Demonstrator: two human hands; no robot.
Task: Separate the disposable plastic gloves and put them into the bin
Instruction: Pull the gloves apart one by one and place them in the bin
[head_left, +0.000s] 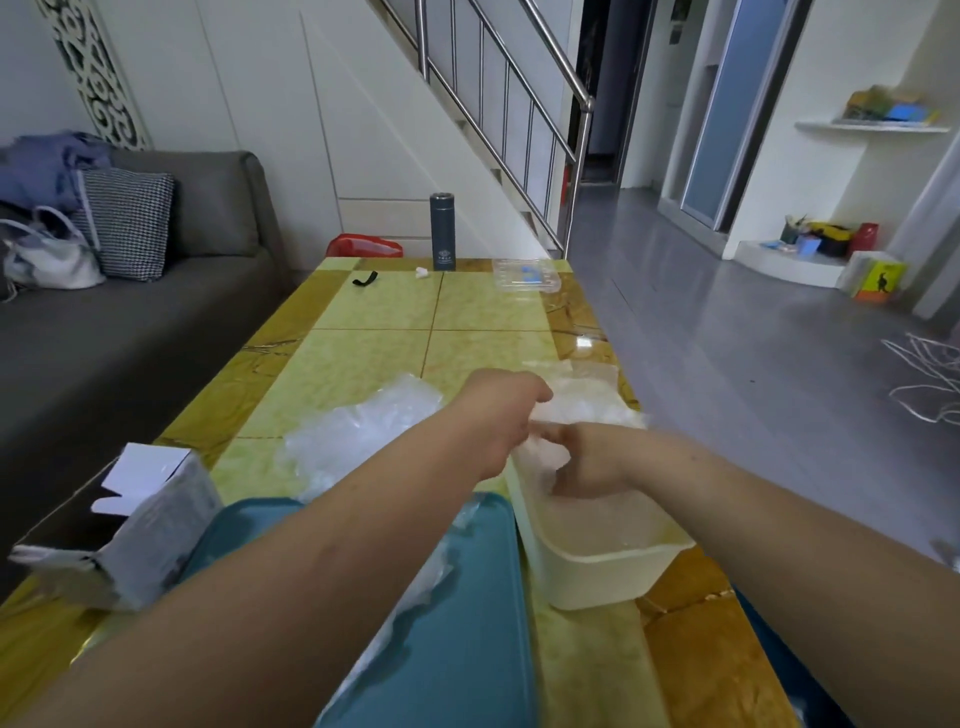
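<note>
A cream plastic bin (602, 571) stands on the table at the right, with clear disposable gloves (587, 402) heaped at its far end. My left hand (498, 415) reaches across above the bin's far rim, fingers closed on a crumpled clear glove. My right hand (587, 457) is inside the bin's far end, pinching the same thin plastic. A loose pile of clear gloves (358, 431) lies on the table to the left of my hands. More clear plastic (415, 587) lies on the teal tray (467, 649) beneath my left forearm.
An open grey cardboard box (140, 530) sits at the table's left edge. At the far end stand a dark flask (442, 231), a clear plastic container (525, 275) and a black strap (364, 279). A grey sofa (130, 312) runs along the left.
</note>
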